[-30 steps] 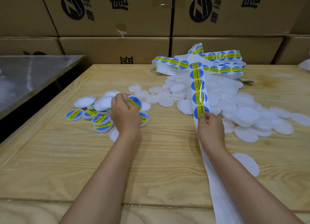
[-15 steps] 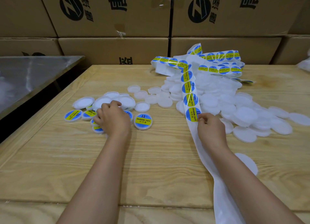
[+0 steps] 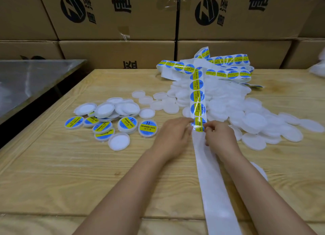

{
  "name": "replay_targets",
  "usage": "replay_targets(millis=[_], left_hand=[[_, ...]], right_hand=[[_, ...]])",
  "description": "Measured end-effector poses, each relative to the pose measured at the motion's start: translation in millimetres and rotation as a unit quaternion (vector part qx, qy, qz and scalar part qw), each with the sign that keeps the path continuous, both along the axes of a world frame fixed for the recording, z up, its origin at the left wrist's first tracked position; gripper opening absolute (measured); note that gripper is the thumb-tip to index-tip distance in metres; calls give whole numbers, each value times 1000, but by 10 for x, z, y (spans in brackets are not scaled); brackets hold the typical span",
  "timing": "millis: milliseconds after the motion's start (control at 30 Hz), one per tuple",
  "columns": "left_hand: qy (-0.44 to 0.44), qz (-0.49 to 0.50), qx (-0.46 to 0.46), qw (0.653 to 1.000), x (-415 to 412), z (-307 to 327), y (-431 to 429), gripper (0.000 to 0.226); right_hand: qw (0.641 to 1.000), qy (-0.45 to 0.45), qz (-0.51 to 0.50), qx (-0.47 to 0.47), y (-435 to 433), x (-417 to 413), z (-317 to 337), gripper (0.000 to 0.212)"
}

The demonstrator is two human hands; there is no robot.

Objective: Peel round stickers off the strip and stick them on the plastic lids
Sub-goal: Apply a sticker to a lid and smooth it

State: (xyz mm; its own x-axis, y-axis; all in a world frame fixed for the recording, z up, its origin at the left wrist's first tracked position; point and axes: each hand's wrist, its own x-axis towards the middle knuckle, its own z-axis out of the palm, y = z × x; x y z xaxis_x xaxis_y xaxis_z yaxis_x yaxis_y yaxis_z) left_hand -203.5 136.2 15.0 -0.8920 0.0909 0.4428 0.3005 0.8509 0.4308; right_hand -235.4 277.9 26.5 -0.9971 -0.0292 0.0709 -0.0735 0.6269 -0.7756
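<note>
The white backing strip (image 3: 209, 173) runs away from me to a tangled heap, bare at my end, then carrying a row of round blue stickers with yellow bands. The nearest sticker (image 3: 198, 124) looks creased and glossy. Plain white lids (image 3: 255, 118) lie heaped to my right, partly under the strip; labelled lids (image 3: 147, 128) cluster at my left, some overlapping

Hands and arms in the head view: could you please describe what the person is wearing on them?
Nothing visible: the left hand and right hand are gloveless, the left forearm and right forearm bare to the frame's edge; no sleeves, watch, rings or bracelets show.
</note>
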Motion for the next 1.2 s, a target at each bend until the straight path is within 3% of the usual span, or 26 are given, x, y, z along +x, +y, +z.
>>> replay_targets(millis=[100,300,500,600,800,1067,1200], left_hand=[[-65,-28,-31,997,-55,-88,71,34],[-23,-4,-1,1000,-108,-91,53,27],[-50,7,-10,999,-160,-166,34,48],[-68,6,-28,997,-190,-138,19,46],[-93,-23,13,995,-184,-100,-9,58],[-118,-24,121,985,-160,-110,-21,46],[-124,-30,129,983,-150,-118,-16,36]], right_hand=[[1000,-6,2,-10,-4,8,15,27],[1000,5,-20,-12,-38,14,12,32],[999,25,-30,-26,-75,59,-7,31],[998,33,-41,-34,-93,71,-4,32],[996,41,-46,-65,-106,85,-4,31],[994,54,-47,-81,-103,65,-28,28],[993,79,-44,-82,-106,64,-31,28]])
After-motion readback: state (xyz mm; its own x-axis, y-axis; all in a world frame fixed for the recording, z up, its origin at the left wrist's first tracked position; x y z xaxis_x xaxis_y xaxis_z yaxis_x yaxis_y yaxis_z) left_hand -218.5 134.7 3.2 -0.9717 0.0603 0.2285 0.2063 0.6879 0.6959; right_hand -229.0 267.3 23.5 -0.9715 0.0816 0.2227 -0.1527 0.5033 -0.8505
